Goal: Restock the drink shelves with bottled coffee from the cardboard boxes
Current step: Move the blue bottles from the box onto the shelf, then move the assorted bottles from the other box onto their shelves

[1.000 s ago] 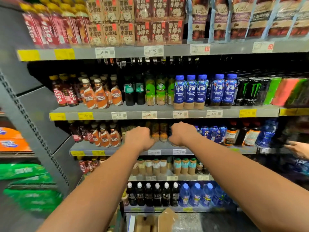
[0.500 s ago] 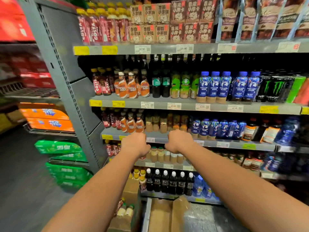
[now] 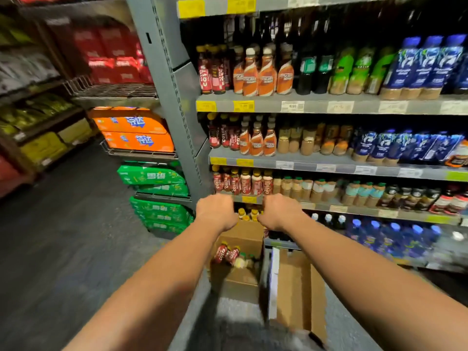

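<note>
1. Reaching toward the stock seems to be the step in hand. Both arms stretch out at the drink shelves [image 3: 329, 165], with the left hand [image 3: 217, 211] and right hand [image 3: 281, 211] side by side above the open cardboard box [image 3: 235, 287] on the floor [image 3: 63, 249].
2. Stock location: red-labelled coffee bottles [image 3: 226, 253] lie on their sides inside that box. A second box [image 3: 298, 295] just to its right shows only bare cardboard.
3. Target, as judged: the shelf row of red-labelled bottles [image 3: 235, 183] stands just beyond the hands.
4. Fingers: only the backs of both hands show, knuckles turned away. The fingers appear curled under, but I cannot tell whether they grip a bottle or nothing.
5. Next move, as judged: lower a hand into the box, take a bottle round its body, and stand it upright in the matching row, label forward. Blur limits finer detail.
</note>
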`<state>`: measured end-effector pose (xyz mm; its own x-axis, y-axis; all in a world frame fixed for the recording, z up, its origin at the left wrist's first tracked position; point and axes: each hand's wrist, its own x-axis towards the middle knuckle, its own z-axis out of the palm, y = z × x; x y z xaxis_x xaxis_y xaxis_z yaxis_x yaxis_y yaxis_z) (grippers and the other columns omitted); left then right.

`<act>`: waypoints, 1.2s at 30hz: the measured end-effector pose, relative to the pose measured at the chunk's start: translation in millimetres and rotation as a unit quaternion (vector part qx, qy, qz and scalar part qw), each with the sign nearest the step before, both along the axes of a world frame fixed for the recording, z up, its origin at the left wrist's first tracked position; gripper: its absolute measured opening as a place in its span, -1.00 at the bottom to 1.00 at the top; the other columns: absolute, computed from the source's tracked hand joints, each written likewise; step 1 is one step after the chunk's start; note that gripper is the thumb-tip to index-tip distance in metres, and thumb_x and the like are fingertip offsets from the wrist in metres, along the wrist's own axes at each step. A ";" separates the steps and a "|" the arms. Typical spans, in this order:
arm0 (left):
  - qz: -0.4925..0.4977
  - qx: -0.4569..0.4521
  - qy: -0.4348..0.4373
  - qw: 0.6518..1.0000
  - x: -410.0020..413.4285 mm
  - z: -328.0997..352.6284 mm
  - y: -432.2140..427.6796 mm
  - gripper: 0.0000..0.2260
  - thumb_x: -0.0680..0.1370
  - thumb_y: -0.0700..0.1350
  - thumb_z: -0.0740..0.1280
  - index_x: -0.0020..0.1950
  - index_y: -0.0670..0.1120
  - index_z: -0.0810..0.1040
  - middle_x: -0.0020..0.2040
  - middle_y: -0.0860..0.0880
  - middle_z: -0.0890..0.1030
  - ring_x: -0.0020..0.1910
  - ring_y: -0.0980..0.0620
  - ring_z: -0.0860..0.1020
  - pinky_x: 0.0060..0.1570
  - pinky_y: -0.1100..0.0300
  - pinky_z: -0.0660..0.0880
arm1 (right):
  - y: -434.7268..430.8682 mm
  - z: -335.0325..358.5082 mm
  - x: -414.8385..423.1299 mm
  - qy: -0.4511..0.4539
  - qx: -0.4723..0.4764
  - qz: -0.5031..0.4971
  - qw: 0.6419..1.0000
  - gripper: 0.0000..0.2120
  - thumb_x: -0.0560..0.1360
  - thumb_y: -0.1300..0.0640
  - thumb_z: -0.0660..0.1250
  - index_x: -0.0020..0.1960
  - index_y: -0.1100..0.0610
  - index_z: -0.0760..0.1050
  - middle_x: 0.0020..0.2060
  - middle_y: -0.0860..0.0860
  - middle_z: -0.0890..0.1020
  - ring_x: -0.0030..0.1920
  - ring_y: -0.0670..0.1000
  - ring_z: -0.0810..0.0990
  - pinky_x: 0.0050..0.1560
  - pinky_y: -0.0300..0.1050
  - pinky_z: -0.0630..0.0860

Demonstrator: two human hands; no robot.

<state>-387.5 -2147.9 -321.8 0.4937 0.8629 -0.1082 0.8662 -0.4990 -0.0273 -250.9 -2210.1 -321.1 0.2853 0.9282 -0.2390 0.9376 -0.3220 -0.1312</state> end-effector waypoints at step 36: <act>-0.084 -0.331 0.067 0.938 6.3 -388.7 251.7 -0.70 0.52 -0.05 0.22 0.24 -0.05 0.48 0.23 -0.13 0.52 0.17 -0.14 0.52 0.03 0.07 0.50 | 207.7 -382.2 -18.8 0.193 -0.245 -0.281 0.908 -0.68 0.54 0.03 0.20 0.18 0.20 0.51 0.11 0.16 0.60 0.11 0.17 0.58 0.00 -0.07 0.48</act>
